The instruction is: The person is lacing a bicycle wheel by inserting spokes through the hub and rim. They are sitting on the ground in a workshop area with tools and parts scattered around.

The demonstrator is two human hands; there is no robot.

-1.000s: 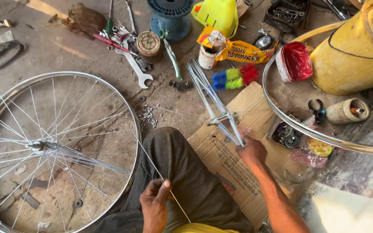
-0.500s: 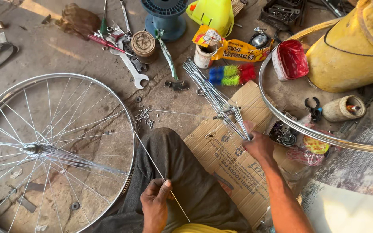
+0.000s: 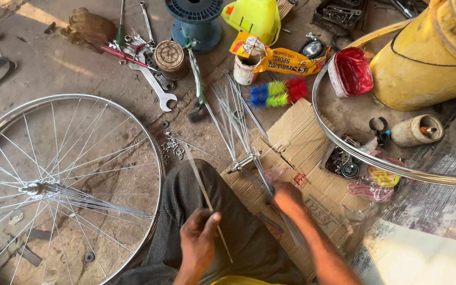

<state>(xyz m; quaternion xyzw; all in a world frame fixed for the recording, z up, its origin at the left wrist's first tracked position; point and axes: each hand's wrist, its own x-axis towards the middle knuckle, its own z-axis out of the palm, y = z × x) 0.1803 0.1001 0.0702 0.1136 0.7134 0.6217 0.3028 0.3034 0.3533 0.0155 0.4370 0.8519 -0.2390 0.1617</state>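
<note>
My left hand [image 3: 199, 240] pinches a single thin metal spoke [image 3: 202, 191] that slants up and left over my knee. A wheel hub [image 3: 245, 161] with a fan of loose spokes [image 3: 231, 113] sticking up from it is gripped by my right hand [image 3: 286, 196] at the lower spokes, over a flattened cardboard sheet [image 3: 302, 137]. On the floor to my left lies a bicycle wheel [image 3: 54, 184], laced with spokes around its own hub. My leg in grey trousers [image 3: 207, 221] fills the space between my hands.
A bare metal rim [image 3: 344, 145] curves at the right beside a yellow drum [image 3: 428, 58]. Wrenches [image 3: 157, 87], a blue spool [image 3: 196, 24], a tin, a red tub [image 3: 350, 71], a colourful brush [image 3: 278, 92] and small nipples [image 3: 172, 145] lie scattered on the concrete floor.
The camera view has shifted, so everything sits a little lower and further left. My right hand has turned the hub with its spoke bundle; the left hand keeps hold of its single spoke.
</note>
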